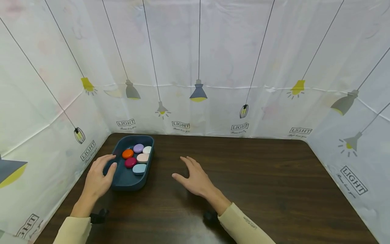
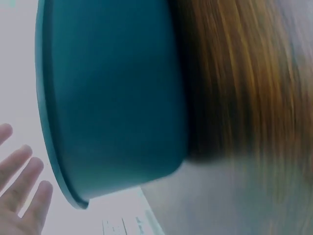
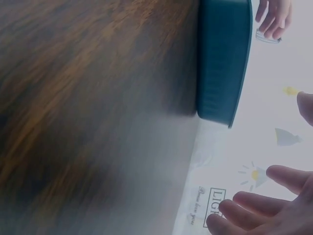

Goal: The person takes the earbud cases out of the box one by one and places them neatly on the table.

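Note:
A dark blue tray (image 1: 126, 183) with rounded corners sits at the left of the table. Inside it lie several smooth oval pieces: an orange piece (image 1: 128, 154), a purple piece (image 1: 138, 148), a crimson piece (image 1: 130, 162), a pale pink piece (image 1: 142, 158), a white piece (image 1: 147, 149) and a light blue piece (image 1: 139, 169). My left hand (image 1: 99, 176) is by the tray's left side, fingers spread; whether it touches the rim I cannot tell. Over the table, right of the tray and apart from it, my right hand (image 1: 195, 178) holds nothing, its fingers extended.
The dark brown wooden table (image 1: 259, 189) extends to the right of the tray. A white sheet (image 1: 225, 61) printed with hanging lamps stands along the back and both sides. Dark wrist devices are partly visible under both wrists.

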Demonstrator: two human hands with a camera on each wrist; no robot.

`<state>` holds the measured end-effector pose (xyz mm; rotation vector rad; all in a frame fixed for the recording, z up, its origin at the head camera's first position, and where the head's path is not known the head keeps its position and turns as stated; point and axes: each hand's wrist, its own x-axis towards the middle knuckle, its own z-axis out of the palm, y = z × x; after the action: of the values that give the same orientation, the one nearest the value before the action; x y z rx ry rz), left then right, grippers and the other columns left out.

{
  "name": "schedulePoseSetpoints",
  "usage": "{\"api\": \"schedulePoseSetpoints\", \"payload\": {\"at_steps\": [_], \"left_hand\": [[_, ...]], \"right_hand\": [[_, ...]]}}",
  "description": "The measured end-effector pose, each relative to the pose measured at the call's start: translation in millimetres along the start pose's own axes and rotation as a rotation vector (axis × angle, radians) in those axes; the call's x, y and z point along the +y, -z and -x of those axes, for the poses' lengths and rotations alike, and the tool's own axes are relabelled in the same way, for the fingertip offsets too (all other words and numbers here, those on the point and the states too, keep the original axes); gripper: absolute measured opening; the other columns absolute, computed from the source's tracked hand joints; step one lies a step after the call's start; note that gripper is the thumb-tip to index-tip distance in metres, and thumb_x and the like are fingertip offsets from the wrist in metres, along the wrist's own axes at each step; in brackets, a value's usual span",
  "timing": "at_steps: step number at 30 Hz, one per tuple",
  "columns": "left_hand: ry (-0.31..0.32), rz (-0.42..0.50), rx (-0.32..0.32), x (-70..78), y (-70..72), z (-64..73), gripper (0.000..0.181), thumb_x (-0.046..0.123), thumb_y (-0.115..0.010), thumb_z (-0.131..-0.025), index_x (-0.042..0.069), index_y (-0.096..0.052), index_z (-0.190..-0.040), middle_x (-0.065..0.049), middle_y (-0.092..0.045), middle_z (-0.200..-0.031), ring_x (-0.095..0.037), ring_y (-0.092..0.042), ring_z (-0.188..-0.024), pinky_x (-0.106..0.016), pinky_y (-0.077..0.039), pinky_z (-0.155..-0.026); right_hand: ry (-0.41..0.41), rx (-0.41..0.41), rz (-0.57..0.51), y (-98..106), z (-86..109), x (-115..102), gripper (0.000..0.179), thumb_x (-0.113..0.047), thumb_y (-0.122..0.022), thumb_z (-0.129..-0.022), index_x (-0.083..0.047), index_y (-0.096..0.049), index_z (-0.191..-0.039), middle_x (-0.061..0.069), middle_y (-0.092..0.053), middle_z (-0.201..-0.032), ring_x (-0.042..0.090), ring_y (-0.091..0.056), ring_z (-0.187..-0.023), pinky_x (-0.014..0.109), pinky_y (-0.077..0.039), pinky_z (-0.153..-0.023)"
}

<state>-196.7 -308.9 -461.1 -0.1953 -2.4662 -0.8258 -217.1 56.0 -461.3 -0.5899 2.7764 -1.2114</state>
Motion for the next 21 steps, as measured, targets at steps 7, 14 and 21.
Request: {"api": "schedulePoseSetpoints", "payload": {"at_steps": [7, 14, 21], "left_hand": [[0.005, 0.014, -0.02, -16.2, 5.3, 1.2, 0.034, 0.019, -0.057, -0.103, 0.001, -0.06, -0.132, -0.026, -0.054, -0.138, -0.048, -0.044, -0.127, -0.071, -0.034, -0.1], [0.036, 0.045, -0.026, -31.1, 5.4, 3.0, 0.036, 0.018, -0.059, -0.103, -0.002, -0.059, -0.132, -0.027, -0.053, -0.137, -0.048, -0.045, -0.127, -0.07, -0.034, -0.101], [0.106, 0.087, -0.076, -41.4, 5.7, 5.3, 0.039, 0.022, -0.057, -0.105, -0.002, -0.058, -0.136, -0.023, -0.054, -0.135, -0.04, -0.054, -0.119, -0.019, -0.041, -0.092]], "right_hand": [[0.011, -0.01, -0.019, -7, -5.4, -5, 0.08, -0.066, -0.058, -0.094, -0.024, -0.036, -0.158, 0.009, -0.028, -0.165, 0.035, -0.029, -0.149, 0.063, -0.033, -0.112], [0.022, -0.018, -0.045, -14, -10.0, -8, 0.08, -0.064, -0.058, -0.094, -0.022, -0.036, -0.158, 0.01, -0.028, -0.165, 0.034, -0.029, -0.149, 0.062, -0.032, -0.113], [0.018, -0.03, -0.061, -21, -14.0, -14, 0.078, -0.062, -0.06, -0.094, -0.023, -0.038, -0.157, 0.009, -0.03, -0.164, 0.03, -0.03, -0.149, 0.059, -0.031, -0.115]]}}
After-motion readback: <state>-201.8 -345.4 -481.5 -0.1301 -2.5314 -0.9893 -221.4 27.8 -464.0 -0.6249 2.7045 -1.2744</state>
